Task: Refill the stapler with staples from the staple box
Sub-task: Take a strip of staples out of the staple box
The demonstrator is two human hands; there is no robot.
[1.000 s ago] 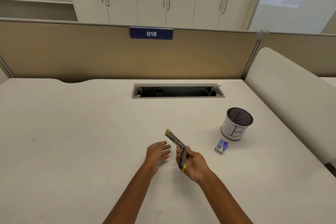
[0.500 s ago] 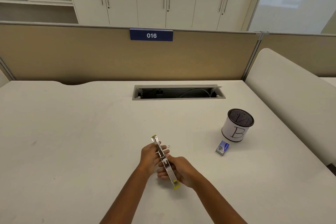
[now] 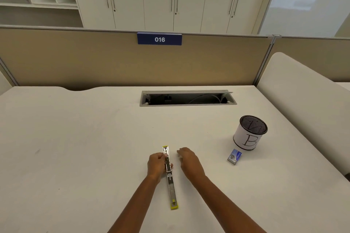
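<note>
Chrome and yellow-tipped, the long metal stapler [image 3: 170,176] lies swung fully open and flat on the white counter [image 3: 75,147], its length running away from the person. The left hand [image 3: 157,164] is closed around the far half, fingers pinching the metal near the yellow front tip. The right hand [image 3: 189,161] hovers just beside the stapler, palm down, fingers loosely curled and holding nothing. Off to the right, the small blue cardboard staple box [image 3: 234,156] rests on the counter just beside a white pen cup with a black mesh rim and a letter B [image 3: 249,134].
</note>
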